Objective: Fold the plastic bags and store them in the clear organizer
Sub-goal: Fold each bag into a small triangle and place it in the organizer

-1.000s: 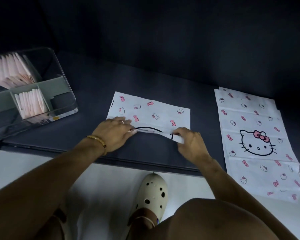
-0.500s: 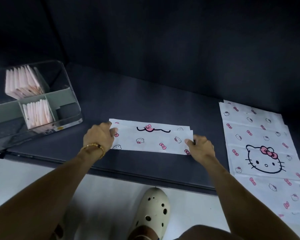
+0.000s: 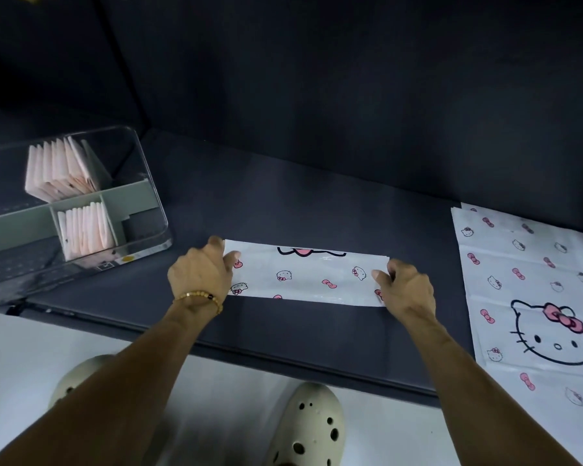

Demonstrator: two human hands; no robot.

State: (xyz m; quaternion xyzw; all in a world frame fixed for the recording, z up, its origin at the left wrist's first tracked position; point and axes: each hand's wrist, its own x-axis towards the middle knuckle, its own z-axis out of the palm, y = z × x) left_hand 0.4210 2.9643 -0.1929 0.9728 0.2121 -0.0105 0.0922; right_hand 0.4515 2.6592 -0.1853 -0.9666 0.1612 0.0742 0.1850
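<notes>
A white plastic bag (image 3: 303,279) printed with pink bows and cat faces lies folded into a long strip on the dark table (image 3: 283,203). My left hand (image 3: 199,274) pinches its left end, thumb on top. At the strip's right end my right hand (image 3: 406,287) pinches it the same way. The clear organizer (image 3: 148,183) stands at the left, with several folded pink-white bags (image 3: 61,173) upright in its back compartment and more (image 3: 86,230) in the front one.
A stack of unfolded bags (image 3: 532,297) with a large cat face lies flat at the right, reaching past the table's front edge. A dark wall rises behind the table. Below the edge are a white floor and cream clogs (image 3: 307,428).
The near half of the bag was folded away from me over the far half, making a narrow strip. Both hands moved outward to its ends and hold them.
</notes>
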